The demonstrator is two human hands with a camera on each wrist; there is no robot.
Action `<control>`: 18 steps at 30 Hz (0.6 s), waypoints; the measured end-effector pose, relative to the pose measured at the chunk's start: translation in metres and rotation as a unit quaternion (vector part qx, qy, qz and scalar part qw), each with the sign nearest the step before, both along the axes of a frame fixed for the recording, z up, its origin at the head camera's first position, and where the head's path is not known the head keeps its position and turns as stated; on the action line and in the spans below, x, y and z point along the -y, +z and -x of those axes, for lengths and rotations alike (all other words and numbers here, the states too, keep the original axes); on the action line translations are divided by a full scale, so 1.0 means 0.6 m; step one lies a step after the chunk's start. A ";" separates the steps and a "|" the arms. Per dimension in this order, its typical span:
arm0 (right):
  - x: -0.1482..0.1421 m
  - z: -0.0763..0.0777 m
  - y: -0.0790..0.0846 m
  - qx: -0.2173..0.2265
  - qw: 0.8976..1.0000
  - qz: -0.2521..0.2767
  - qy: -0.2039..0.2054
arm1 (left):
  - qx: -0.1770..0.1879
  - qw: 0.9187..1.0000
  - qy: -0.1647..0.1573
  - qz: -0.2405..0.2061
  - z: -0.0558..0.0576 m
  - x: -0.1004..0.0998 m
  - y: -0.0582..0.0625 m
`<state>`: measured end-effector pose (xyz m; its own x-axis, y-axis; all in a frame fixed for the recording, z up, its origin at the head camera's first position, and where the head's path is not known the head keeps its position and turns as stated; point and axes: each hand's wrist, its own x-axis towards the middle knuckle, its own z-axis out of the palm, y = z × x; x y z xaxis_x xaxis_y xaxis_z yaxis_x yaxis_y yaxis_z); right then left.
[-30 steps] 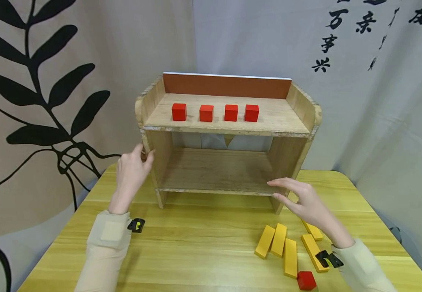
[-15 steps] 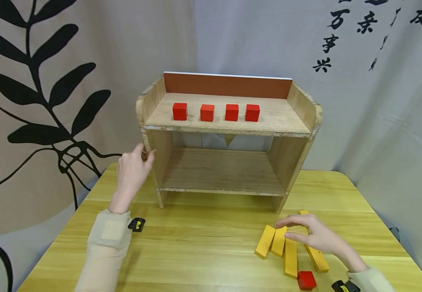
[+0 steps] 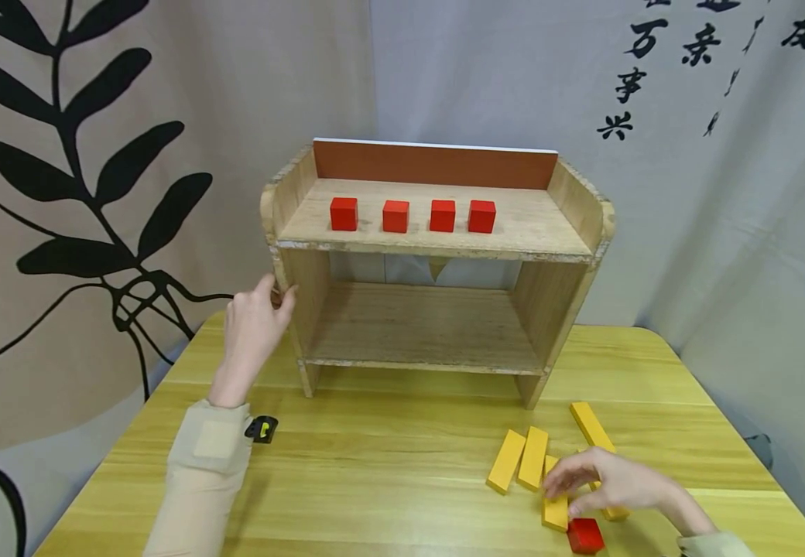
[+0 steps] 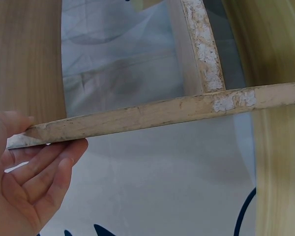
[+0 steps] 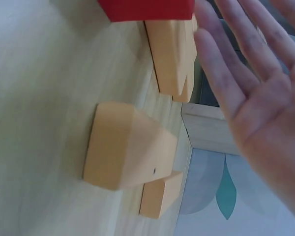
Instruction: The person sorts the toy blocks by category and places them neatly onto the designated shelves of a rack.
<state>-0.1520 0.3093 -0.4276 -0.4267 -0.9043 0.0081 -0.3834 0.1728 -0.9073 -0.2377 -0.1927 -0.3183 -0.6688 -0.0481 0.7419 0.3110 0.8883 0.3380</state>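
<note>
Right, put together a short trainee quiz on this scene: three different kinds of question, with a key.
1. How many red cubes stand on the upper shelf?

2. True or false: the left hand is holding a red cube.

3. Where is the right hand?
A. Inside the lower compartment
B. Over the table, by the yellow blocks and the loose red cube
C. Against the brown back strip

Key:
1. Four.
2. False; it grips the wooden side panel of the shelf unit.
3. B.
</note>
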 end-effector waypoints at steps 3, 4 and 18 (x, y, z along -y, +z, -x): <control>-0.006 -0.003 -0.004 0.059 0.998 -0.010 0.011 | -0.003 1.000 -0.001 0.001 0.000 0.000 -0.001; -0.008 -0.004 -0.006 0.069 0.997 -0.015 0.013 | -0.004 1.000 -0.001 0.001 0.000 0.000 -0.001; -0.025 -0.013 -0.016 0.123 0.991 -0.057 -0.010 | -0.001 1.000 0.002 0.001 0.001 0.000 -0.001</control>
